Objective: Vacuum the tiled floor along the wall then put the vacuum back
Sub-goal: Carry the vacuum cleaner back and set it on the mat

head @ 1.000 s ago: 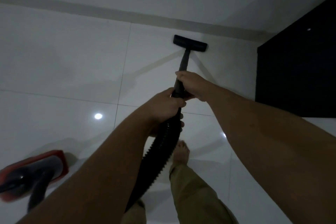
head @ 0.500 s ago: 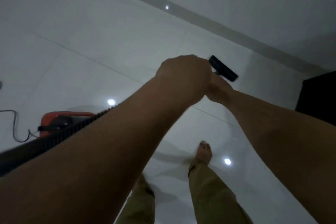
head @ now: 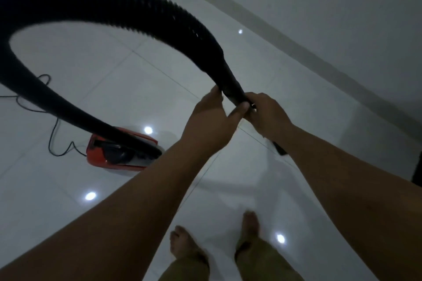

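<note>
A black ribbed vacuum hose (head: 127,4) arcs high across the upper left and runs down into the red canister vacuum (head: 118,155) on the white tiled floor (head: 228,57). My left hand (head: 210,118) grips the smooth hose end (head: 230,85) from the left. My right hand (head: 266,112) holds the wand just beyond it. Only a short black piece of the wand (head: 279,149) shows under my right forearm; the floor head is hidden.
A thin power cord (head: 51,134) trails over the tiles to the left of the canister. The wall and its grey skirting (head: 319,57) run diagonally across the upper right. A dark cabinet edge (head: 418,171) sits at the far right. My bare feet (head: 182,244) stand below.
The hose has swung up into a high loop over the view. Both hands have lifted the wand away from the wall, and the floor head has gone out of sight. The view turned left toward the canister.
</note>
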